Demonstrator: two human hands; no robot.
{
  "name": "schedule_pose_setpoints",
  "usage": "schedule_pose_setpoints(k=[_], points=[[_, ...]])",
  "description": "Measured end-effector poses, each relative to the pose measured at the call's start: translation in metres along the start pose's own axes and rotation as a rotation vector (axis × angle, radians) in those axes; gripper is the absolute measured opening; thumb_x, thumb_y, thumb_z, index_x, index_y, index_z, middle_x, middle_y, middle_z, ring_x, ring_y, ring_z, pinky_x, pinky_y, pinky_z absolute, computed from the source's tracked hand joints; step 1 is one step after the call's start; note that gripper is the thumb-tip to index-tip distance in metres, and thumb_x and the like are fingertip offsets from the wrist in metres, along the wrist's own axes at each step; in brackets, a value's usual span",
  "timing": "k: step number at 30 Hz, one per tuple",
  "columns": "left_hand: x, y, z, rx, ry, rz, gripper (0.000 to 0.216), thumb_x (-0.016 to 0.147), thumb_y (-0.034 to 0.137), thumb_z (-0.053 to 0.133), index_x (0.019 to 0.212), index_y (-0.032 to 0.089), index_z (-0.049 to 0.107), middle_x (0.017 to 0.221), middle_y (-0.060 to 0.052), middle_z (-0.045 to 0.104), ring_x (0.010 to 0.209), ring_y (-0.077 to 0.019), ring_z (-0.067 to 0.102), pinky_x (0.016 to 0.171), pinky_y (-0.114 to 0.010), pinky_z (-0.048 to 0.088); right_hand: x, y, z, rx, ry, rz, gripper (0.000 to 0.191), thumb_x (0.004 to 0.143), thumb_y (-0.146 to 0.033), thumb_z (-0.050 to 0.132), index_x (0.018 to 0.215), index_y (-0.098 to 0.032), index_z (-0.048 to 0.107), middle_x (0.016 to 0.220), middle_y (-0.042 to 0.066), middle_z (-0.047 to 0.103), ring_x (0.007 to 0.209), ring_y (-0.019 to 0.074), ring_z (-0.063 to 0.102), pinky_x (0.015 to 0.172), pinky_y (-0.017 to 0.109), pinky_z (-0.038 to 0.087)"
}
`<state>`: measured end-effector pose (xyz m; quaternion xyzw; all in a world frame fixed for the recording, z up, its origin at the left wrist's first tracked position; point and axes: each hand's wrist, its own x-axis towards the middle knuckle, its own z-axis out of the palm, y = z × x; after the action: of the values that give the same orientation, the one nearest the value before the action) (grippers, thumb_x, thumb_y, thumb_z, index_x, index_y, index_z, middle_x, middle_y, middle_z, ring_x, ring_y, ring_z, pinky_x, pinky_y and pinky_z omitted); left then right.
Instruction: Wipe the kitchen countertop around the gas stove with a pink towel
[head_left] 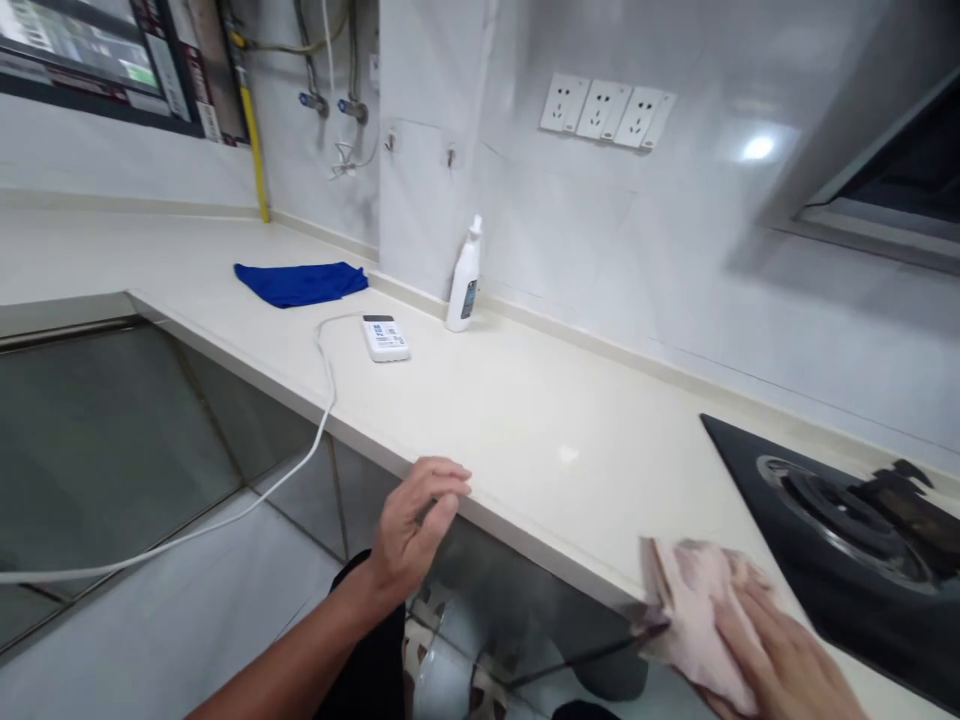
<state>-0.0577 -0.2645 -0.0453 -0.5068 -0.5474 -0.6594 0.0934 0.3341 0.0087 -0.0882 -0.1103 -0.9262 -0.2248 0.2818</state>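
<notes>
A kitchen corner seen from above. The person's right hand (780,650) lay flat on a pink cloth (694,610), its grip wide, fingers stretched out and pressing rather than clasping. The cloth sat at the front edge of the pale surface (525,420), just beside a black gas hob (847,520). The left hand (416,530) touched the surface's front edge, its grip loosely curled and holding nothing. Farther back lay a blue cloth (300,283), a white device (385,337) with a cable (324,400), and a white bottle (465,275) upright against the wall.
</notes>
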Motion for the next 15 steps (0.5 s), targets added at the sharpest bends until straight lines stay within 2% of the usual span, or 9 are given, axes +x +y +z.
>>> schedule_pose_setpoints(k=[2, 4, 7, 9, 12, 15], points=[[-0.016, 0.005, -0.011, -0.017, 0.001, 0.038, 0.025, 0.104, 0.027, 0.049, 0.102, 0.025, 0.073, 0.104, -0.009, 0.075, 0.105, -0.024, 0.068, 0.094, -0.043, 0.056, 0.046, -0.035, 0.008, 0.002, -0.016, -0.092, 0.076, 0.082, -0.05, 0.068, 0.152, -0.03, 0.045, 0.15, 0.019, 0.056, 0.127, 0.0438, 0.059, 0.092, 0.057, 0.054], [-0.03, 0.007, -0.025, -0.002, 0.007, 0.043, 0.026, 0.104, 0.026, 0.048, 0.105, 0.026, 0.073, 0.104, -0.009, 0.075, 0.106, -0.0245, 0.068, 0.094, -0.043, 0.056, 0.094, -0.073, 0.013, 0.028, -0.026, -0.171, 0.075, 0.078, -0.036, 0.069, 0.15, -0.027, 0.049, 0.156, 0.021, 0.049, 0.136, 0.0473, 0.051, 0.093, 0.059, 0.052], [-0.048, 0.004, -0.048, 0.027, 0.061, -0.003, 0.027, 0.104, 0.026, 0.047, 0.104, 0.028, 0.074, 0.101, -0.008, 0.075, 0.103, -0.0239, 0.068, 0.091, -0.042, 0.057, 0.16, -0.128, 0.022, 0.098, -0.026, -0.239, 0.087, 0.067, -0.017, 0.071, 0.15, -0.028, 0.05, 0.163, 0.021, 0.039, 0.144, 0.0535, 0.039, 0.095, 0.064, 0.05], [-0.057, 0.001, -0.06, 0.039, 0.122, -0.053, 0.028, 0.104, 0.027, 0.047, 0.101, 0.029, 0.074, 0.097, -0.007, 0.075, 0.098, -0.0236, 0.069, 0.087, -0.04, 0.058, 0.197, -0.162, 0.029, 0.144, -0.003, -0.259, 0.092, 0.064, -0.009, 0.071, 0.151, -0.03, 0.048, 0.165, 0.021, 0.036, 0.144, 0.0569, 0.036, 0.096, 0.068, 0.049], [-0.067, -0.002, -0.072, 0.066, 0.201, -0.131, 0.03, 0.104, 0.028, 0.047, 0.095, 0.031, 0.075, 0.091, -0.005, 0.075, 0.091, -0.0232, 0.07, 0.084, -0.039, 0.059, 0.248, -0.208, 0.042, 0.234, 0.028, -0.287, 0.097, 0.065, -0.004, 0.074, 0.154, -0.032, 0.046, 0.165, 0.021, 0.036, 0.143, 0.061, 0.035, 0.096, 0.074, 0.047], [-0.071, -0.006, -0.08, 0.081, 0.247, -0.155, 0.031, 0.104, 0.029, 0.047, 0.092, 0.032, 0.075, 0.088, -0.003, 0.075, 0.089, -0.0222, 0.071, 0.083, -0.036, 0.06, 0.296, -0.249, 0.056, 0.346, 0.021, -0.336, 0.096, 0.069, -0.009, 0.078, 0.156, -0.032, 0.043, 0.166, 0.021, 0.035, 0.144, 0.0607, 0.034, 0.098, 0.079, 0.045]])
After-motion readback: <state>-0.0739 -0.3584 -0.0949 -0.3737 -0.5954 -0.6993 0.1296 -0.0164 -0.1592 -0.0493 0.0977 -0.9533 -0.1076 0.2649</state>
